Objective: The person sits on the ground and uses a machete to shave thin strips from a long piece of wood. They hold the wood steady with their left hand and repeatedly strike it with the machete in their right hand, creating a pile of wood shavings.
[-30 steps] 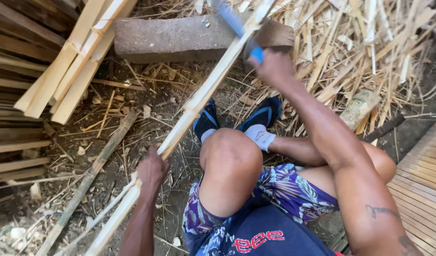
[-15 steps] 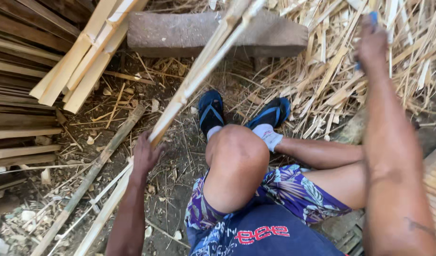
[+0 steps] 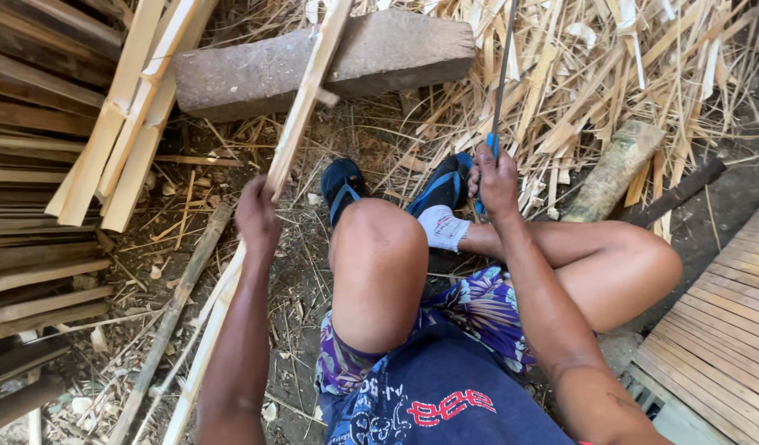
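From the head camera, we look down at our own legs and two hands. Our left hand (image 3: 257, 218) is closed tight around a long bamboo strip (image 3: 301, 115). We hold it near the middle so it does not wobble. Its far part leans on the big stone block (image 3: 379, 49), and that keeps it steady and off the ground. The strip is long and thin. It runs from the bottom left, near our side, up and away to the top, a bit to the right, and its far end goes out of the picture. Our right hand (image 3: 496, 183) is closed around the blue handle of a long knife (image 3: 501, 78). The blade points straight up and away from us, thin edge showing. The knife is apart from the strip, off to its right. Split bamboo scraps (image 3: 610, 74) lie behind, and flat slats (image 3: 107, 140) are stacked at the left
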